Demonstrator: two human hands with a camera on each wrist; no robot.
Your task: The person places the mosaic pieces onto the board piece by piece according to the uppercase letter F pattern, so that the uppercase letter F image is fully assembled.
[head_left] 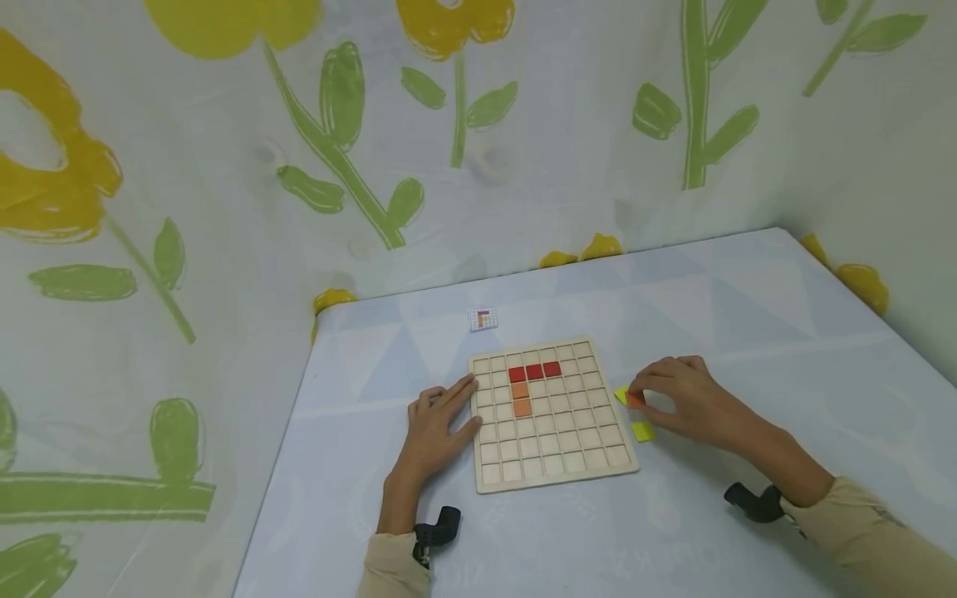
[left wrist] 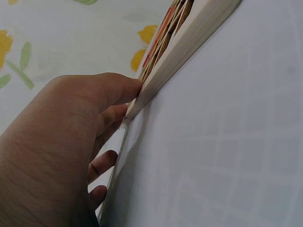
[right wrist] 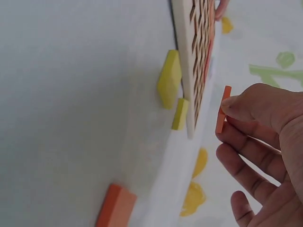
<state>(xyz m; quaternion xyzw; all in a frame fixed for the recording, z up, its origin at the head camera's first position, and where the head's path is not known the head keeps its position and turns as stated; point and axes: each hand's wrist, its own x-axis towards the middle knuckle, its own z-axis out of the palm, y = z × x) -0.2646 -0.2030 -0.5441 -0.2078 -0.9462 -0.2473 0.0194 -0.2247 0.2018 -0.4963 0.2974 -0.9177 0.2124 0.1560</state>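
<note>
Bearing the board (head_left: pixel 552 423), a table (head_left: pixel 598 536) fronts flowered walls (head_left: pixel 557 174).

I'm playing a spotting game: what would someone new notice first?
Probably the red tiles and orange tiles in the wooden board. Next, perhaps another orange tile pinched by the right hand, beside the board. Big yellow flowers on the backdrop behind the table stand out too.
</note>
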